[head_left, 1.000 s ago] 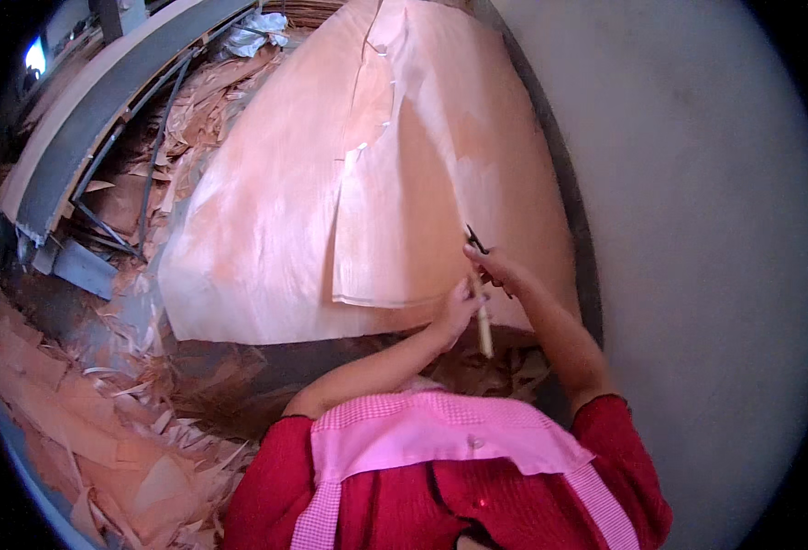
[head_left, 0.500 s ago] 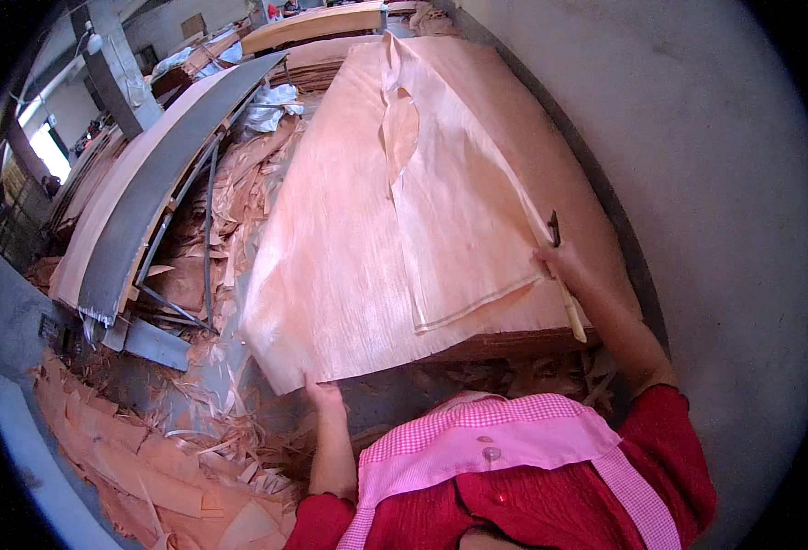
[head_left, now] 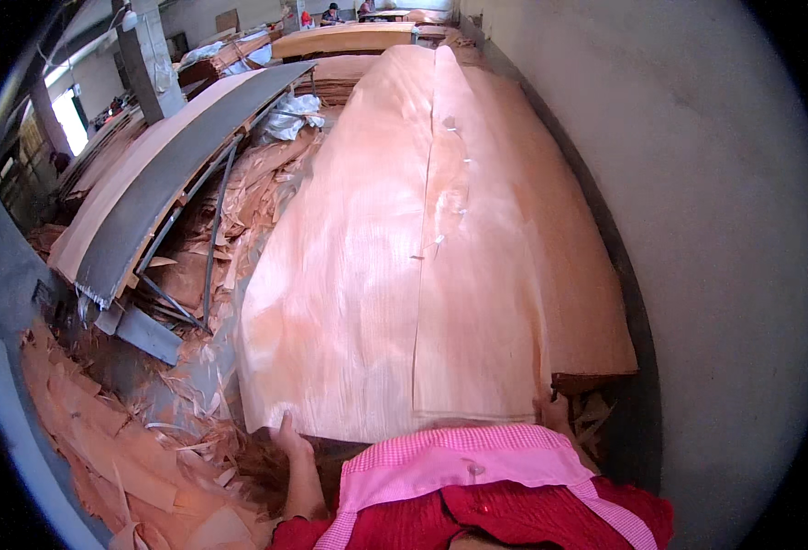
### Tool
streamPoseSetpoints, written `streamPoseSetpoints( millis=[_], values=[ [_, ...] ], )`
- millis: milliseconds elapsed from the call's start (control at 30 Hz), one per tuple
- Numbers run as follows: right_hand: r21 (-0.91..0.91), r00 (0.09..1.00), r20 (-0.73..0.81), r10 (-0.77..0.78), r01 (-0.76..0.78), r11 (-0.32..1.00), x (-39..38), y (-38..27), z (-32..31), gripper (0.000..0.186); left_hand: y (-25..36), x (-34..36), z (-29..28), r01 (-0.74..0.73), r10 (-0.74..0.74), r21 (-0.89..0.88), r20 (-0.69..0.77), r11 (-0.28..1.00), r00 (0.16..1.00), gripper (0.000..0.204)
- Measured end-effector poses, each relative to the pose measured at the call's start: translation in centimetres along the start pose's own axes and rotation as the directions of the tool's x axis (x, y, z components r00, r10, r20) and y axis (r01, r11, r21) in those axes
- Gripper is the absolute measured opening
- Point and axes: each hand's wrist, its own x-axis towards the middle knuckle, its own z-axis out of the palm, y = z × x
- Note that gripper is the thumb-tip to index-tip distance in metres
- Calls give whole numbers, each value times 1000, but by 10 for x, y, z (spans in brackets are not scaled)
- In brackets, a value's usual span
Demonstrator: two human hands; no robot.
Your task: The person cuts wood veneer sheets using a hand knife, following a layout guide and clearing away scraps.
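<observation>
A long, pale pinkish veneer sheet (head_left: 349,302) is drawn toward me over a stack of veneer (head_left: 592,321). A lengthwise seam runs down it, with small light tabs and a darker patch along the far half. My left hand (head_left: 291,438) grips the near left corner, thumb on top and fingers underneath. At the near right corner my right hand (head_left: 553,412) is closed on the sheet's edge, partly hidden behind the pink apron bib. A small dark tip shows by this hand; the rest of that tool is hidden.
A long table with a dark top (head_left: 165,183) on metal legs stands to the left. Veneer scraps (head_left: 129,449) litter the floor below and beside it. A plain wall (head_left: 697,229) runs close on the right. More stacks (head_left: 344,38) and people (head_left: 332,15) are far off.
Both hands have moved nearer my body, pulling the veneer sheet with them. The raised strip over the sheet now lies flat, and its gap has narrowed to a seam. The stick-handled tool has dropped from view.
</observation>
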Motion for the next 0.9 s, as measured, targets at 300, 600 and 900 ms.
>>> streamPoseSetpoints(
  millis=[300,600,900],
  values=[
    [-62,988,78,134,-129,990,79,-68,20,10,-31,77,128,95,-94,57,-11,994,995,35],
    [-180,994,100,-53,70,981,116,-102,43,20,-134,160,116,490,-453,106,-255,865,854,38],
    [-32,992,6,125,-125,992,63,-61,51,15,-108,188,88,-62,119,265,-203,962,972,50]
  ],
)
